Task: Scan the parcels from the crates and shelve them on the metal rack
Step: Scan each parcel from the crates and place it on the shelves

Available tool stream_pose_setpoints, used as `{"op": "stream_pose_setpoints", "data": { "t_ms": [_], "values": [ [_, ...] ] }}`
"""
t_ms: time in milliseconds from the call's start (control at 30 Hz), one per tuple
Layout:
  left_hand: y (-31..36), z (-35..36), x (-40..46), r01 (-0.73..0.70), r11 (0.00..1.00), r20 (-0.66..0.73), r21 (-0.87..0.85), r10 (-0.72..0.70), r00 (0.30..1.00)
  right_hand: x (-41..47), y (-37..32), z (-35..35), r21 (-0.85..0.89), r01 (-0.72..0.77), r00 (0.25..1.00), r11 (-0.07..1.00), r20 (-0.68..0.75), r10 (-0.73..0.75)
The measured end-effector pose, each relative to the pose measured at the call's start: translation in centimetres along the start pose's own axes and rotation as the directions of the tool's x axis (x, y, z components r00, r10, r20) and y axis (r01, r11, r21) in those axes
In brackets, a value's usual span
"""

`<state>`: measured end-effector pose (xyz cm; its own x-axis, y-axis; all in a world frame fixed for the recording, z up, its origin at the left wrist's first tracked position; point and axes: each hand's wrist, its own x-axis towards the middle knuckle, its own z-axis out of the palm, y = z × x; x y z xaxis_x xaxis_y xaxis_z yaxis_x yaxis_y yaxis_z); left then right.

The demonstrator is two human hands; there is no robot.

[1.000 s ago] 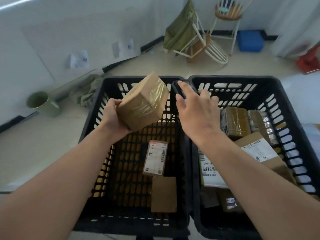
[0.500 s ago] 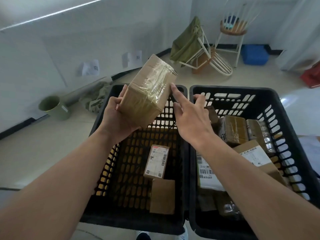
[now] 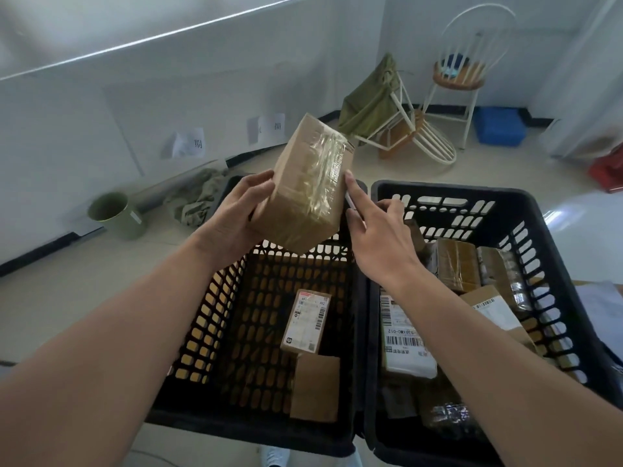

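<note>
Parcel (image 3: 312, 183), taped, held tilted above the left crate (image 3: 215, 311) at 12 o'clock, left hand (image 3: 236, 214) fingers clamped on it, right hand (image 3: 377, 237) forefinger straight against its edge, apparently hunting a barcode; scanning likely needs the label turned up.

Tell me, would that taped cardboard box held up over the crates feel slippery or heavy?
Probably light: the left hand alone holds the taped box up. The glossy tape may feel slick under the right hand. It keeps square edges, so likely stiff.
</note>
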<state>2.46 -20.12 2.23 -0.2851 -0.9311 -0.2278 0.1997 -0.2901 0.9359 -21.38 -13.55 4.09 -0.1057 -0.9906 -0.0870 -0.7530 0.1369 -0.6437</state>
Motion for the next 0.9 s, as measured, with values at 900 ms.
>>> {"op": "stream_pose_setpoints", "data": {
  "t_ms": [900],
  "values": [
    [2.2, 1.2, -0.2, -0.004, 0.985, 0.077, -0.171, 0.017, 0.997, 0.7, -0.5, -1.7, 0.463, -0.191, 0.982, 0.865, 0.085, 0.171]
  ]
}}
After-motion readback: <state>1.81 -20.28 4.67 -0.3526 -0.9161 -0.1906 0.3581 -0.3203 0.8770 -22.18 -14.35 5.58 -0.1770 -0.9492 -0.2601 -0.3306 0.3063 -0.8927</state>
